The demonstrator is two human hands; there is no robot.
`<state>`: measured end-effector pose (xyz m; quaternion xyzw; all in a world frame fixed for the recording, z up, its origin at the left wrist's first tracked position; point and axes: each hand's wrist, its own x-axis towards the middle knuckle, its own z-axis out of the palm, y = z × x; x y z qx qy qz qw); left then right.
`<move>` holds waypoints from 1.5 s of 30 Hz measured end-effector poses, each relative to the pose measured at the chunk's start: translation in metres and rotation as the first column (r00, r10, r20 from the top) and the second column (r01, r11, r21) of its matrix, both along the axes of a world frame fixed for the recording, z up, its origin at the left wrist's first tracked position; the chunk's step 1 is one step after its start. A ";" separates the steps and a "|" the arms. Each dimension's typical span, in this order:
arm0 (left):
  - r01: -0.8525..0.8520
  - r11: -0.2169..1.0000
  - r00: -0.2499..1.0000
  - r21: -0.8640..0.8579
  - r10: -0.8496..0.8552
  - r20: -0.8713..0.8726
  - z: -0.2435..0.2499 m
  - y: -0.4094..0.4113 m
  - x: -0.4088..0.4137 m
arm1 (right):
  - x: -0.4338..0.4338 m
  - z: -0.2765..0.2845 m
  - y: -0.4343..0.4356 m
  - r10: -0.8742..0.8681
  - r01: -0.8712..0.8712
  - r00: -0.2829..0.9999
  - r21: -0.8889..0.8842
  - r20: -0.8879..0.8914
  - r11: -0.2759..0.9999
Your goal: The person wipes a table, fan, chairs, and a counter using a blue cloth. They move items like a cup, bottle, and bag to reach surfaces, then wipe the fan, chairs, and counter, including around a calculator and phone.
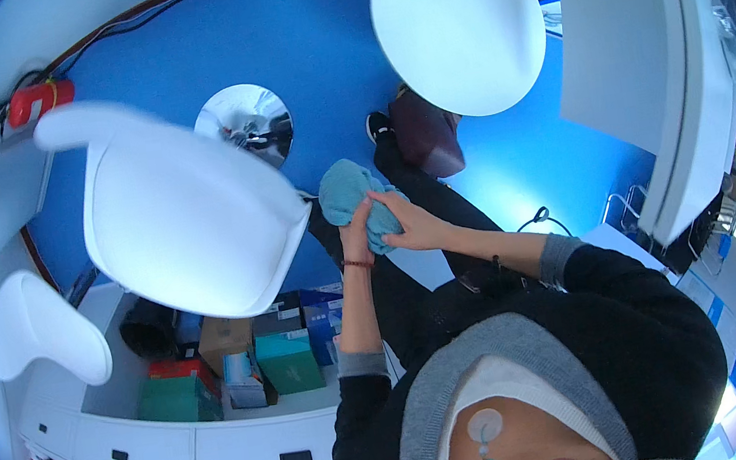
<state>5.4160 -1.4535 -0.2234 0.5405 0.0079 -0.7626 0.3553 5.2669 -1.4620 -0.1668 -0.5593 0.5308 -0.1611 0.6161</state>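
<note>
Between my two hands is a bunched teal cloth (347,189), held above my lap. My left hand (355,232), with a red-brown bracelet at its wrist, grips the cloth's near left side. The fingers of my right hand (415,225) press into it from the right, with the thumb lower down. Part of the cloth is hidden behind both hands. Just left of the cloth stands a white moulded chair (188,206). My legs in black trousers (438,199) stretch out below my hands.
A round white tabletop (458,27) is ahead, with a maroon bag (425,134) beside it. A chrome pedestal base (254,122) rests on the blue floor (313,40). Leftward are a second white chair (44,332), a red fire extinguisher (39,101) and boxes (288,361) above drawers (266,459).
</note>
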 end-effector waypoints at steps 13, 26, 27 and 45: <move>0.671 0.741 0.350 -0.001 -0.316 0.882 0.160 0.022 0.118 | -0.236 -0.211 0.091 -0.690 0.814 0.572 0.200 -0.443 0.546; 0.582 0.642 -0.574 0.498 -0.109 0.811 0.129 0.031 0.228 | -0.338 -0.421 0.107 0.104 0.483 0.440 0.333 -0.892 0.810; 0.583 0.624 -0.599 0.520 -0.102 0.794 0.127 0.019 0.221 | -0.349 -0.441 0.112 0.156 0.431 0.467 0.378 -0.870 0.819; 0.678 0.465 -0.632 0.570 -0.028 0.774 0.022 -0.094 0.184 | -0.489 -0.509 0.140 0.147 0.071 0.355 0.183 -0.923 0.981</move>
